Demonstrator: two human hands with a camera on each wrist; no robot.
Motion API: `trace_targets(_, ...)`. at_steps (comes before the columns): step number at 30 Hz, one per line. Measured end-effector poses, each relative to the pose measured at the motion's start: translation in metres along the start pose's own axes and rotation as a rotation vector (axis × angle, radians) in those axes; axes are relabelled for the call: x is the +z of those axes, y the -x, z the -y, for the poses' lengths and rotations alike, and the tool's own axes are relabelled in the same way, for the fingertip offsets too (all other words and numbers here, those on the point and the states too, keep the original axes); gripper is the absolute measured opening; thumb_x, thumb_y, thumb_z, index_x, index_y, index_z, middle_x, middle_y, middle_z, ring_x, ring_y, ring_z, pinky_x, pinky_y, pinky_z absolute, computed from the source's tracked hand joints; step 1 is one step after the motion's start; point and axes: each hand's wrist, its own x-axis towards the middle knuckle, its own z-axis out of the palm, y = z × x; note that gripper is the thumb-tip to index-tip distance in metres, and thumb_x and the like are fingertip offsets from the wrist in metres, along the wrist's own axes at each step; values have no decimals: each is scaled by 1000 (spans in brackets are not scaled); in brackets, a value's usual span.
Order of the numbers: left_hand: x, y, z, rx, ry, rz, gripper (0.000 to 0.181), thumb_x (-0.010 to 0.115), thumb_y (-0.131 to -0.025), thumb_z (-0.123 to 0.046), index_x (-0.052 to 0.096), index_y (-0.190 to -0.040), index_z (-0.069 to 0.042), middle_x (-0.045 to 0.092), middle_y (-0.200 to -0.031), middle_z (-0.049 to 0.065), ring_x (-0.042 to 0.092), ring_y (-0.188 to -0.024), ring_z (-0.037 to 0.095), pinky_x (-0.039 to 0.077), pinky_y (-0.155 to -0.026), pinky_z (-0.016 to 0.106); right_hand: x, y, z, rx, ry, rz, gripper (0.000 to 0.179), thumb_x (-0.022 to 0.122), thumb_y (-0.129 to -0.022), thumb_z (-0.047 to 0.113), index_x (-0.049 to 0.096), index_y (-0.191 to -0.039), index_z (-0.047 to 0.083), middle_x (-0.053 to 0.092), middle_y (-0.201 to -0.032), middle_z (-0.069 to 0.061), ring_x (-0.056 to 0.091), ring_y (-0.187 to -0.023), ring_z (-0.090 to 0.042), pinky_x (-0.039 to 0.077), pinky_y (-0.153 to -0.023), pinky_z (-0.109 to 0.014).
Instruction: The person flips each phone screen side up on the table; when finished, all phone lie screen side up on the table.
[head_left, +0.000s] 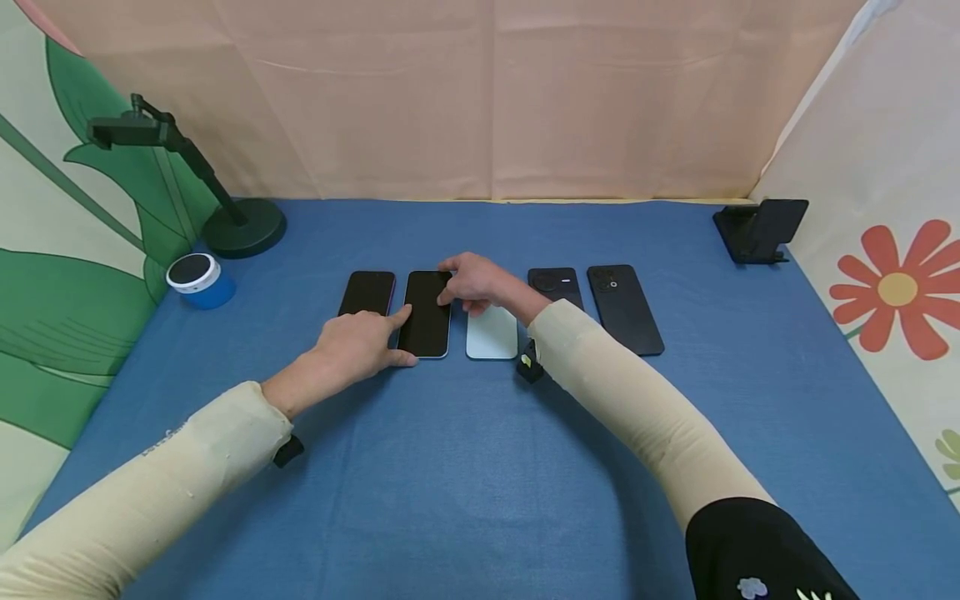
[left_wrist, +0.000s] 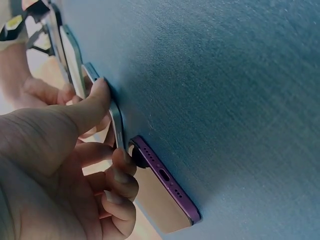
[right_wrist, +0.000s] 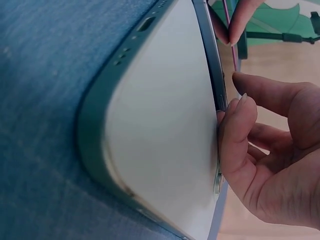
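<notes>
A smartphone with a dark screen and a pale metal edge (head_left: 425,321) lies second from the left in a row of phones. My left hand (head_left: 352,346) grips it at its left side and lower corner, thumb and fingers on the edge. From the other side, my right hand (head_left: 480,283) holds its upper right part with thumb and forefinger. Close under the left fingers is a purple-edged phone (left_wrist: 172,185), screen up. A white phone (right_wrist: 160,115) with a greenish edge lies below the right hand, partly covered by it in the head view.
Further right lie a dark phone with a round camera (head_left: 555,283) and a black phone (head_left: 626,310), both back up. A black desk lamp (head_left: 243,227) and a blue-and-white tub (head_left: 201,282) stand at the left. At the back right is a black stand (head_left: 761,232).
</notes>
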Motion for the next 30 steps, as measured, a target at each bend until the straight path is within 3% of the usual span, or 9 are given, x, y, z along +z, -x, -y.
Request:
trace_targets(19, -3, -1, 1, 3, -4, 26, 89, 71, -87, -57, 32, -158, -22, 54, -62, 7, 42, -52, 19, 32, -44, 30, 0, 2, -1, -13, 12, -22, 66, 67, -97, 19, 37, -156, 18, 48, -60, -5, 45, -49, -15, 51, -53, -30)
trace_targets(25, -6, -3, 1, -5, 1, 79, 91, 71, -87, -58, 30, -159, -21, 56, -65, 7, 46, -55, 20, 34, -45, 31, 0, 1, -3, 1, -8, -7, 69, 67, -97, 20, 35, -158, 19, 47, -61, -4, 44, -49, -14, 51, -53, -30)
trace_targets(30, -16, -9, 1, 7, 48, 140, 90, 66, -90, -59, 28, -160, -17, 65, -80, 12, 55, -64, 23, 41, -53, 35, -7, 7, -5, -64, 0, -9, 72, 64, -99, 24, 27, -160, 19, 58, -83, -4, 49, -56, -15, 53, -58, -32)
